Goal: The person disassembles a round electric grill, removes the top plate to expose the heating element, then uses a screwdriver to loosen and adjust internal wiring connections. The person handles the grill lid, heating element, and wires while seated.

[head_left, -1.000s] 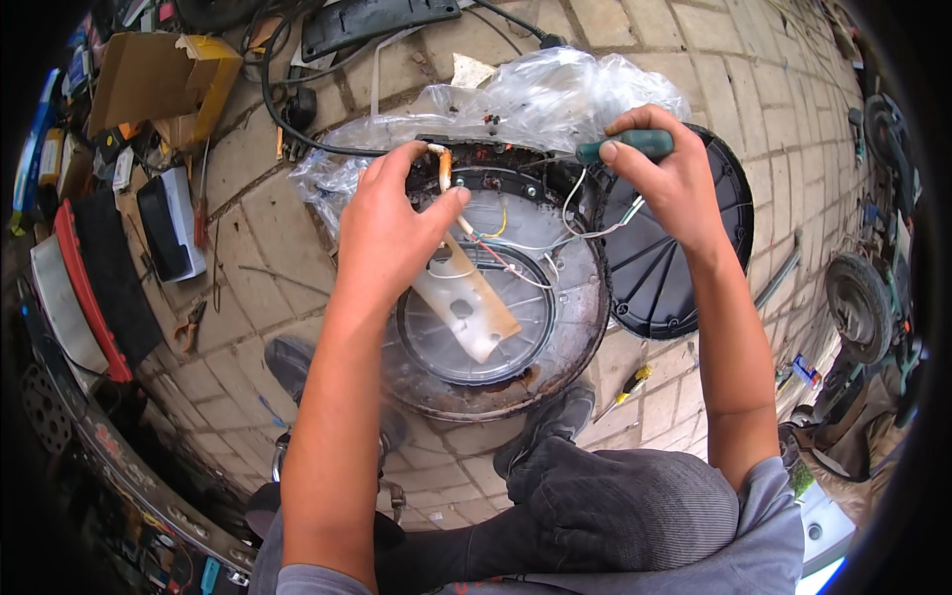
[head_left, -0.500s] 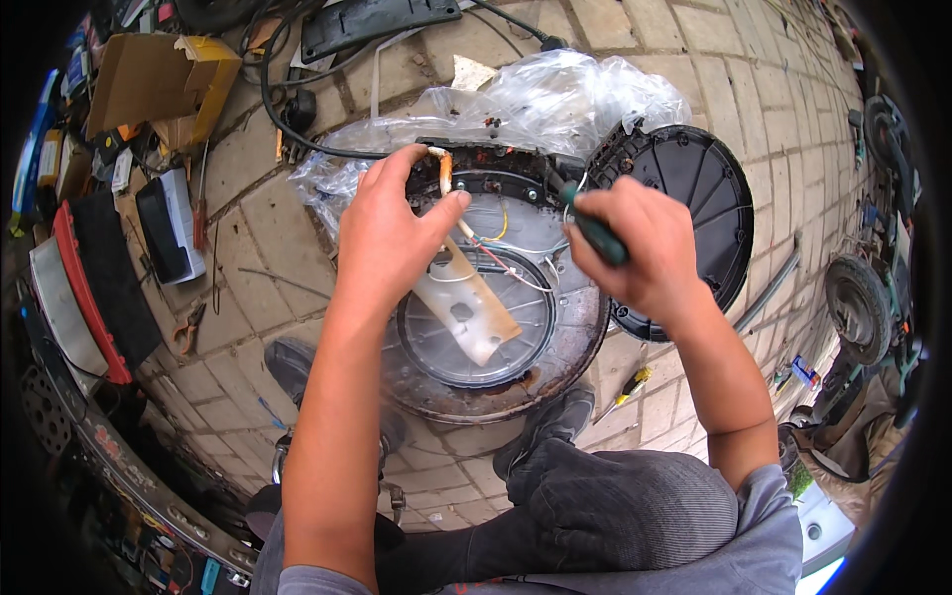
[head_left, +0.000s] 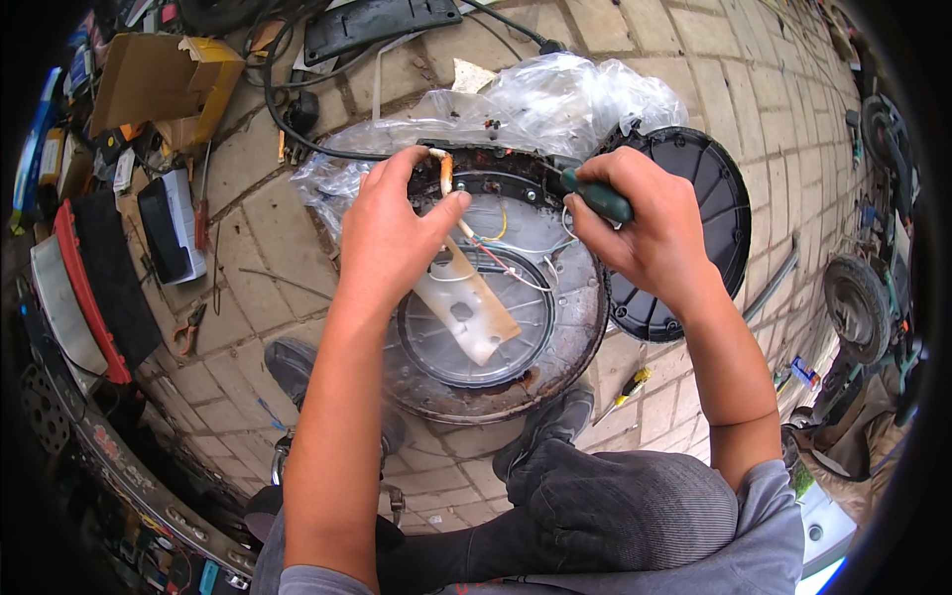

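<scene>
A round, rust-stained housing lies before me on a clear plastic bag. My left hand is closed at its far left edge, thumb and forefinger around a bent white tube with orange rust. In my right hand is a screwdriver with a dark green handle, its shaft pointing left at the housing's far right rim; the tip is hard to make out. Thin wires in several colours run across the housing. A yellowed white flat strip with holes lies slanted over its middle.
A black ribbed round cover lies right of the housing. The crumpled clear bag spreads behind it. A yellow-handled screwdriver and pliers lie on the paving. An open cardboard box stands far left. A black cable reaches the left hand.
My right hand has shifted slightly up and right, and the screwdriver's handle has swung from steep to nearly level. My left hand keeps its place and grip.
</scene>
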Demonstrator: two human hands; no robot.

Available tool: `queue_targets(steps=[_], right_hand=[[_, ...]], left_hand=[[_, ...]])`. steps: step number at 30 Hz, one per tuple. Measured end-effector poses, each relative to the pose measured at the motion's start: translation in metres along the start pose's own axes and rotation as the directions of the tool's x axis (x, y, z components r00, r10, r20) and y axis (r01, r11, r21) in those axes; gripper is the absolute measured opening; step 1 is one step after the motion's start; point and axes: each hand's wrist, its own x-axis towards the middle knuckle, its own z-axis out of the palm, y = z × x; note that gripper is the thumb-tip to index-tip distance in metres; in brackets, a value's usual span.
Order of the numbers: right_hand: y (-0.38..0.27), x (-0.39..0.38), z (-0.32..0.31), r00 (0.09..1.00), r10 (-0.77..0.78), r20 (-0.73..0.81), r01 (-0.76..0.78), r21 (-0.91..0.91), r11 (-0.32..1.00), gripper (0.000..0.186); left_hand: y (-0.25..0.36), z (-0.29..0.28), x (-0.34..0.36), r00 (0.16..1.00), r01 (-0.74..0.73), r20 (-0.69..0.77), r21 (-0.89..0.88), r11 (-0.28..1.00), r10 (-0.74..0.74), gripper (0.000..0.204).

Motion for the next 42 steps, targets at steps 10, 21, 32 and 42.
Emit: queue_targets(steps=[10, 21, 32, 42], right_hand=[[0.014, 0.027, -0.003, 0.828, 0.553, 0.091, -0.557, 0.244, 0.794, 0.024], [0.008, 0.002, 0.002, 0.914, 0.385, -0.131, -0.338, 0.282, 0.898, 0.026], [0.0, 0.007, 0.002, 0.985, 0.168, 0.032, -0.17, 0.099, 0.98, 0.02], [-0.009, -0.032, 0.031, 0.97, -0.22, -0.101, 0.183, -0.286, 0.941, 0.021]], left_hand=[[0.001, 0.001, 0.0, 1.0, 0.007, -0.005, -0.006, 1.0, -0.007, 0.064], [0.0, 0.001, 0.0, 1.0, 0.014, 0.0, -0.003, 1.0, -0.014, 0.064], [-0.001, 0.001, 0.001, 1.0, 0.011, 0.0, -0.008, 1.0, -0.011, 0.065], [0.001, 0.001, -0.001, 1.0, 0.016, 0.002, -0.017, 1.0, -0.016, 0.064]])
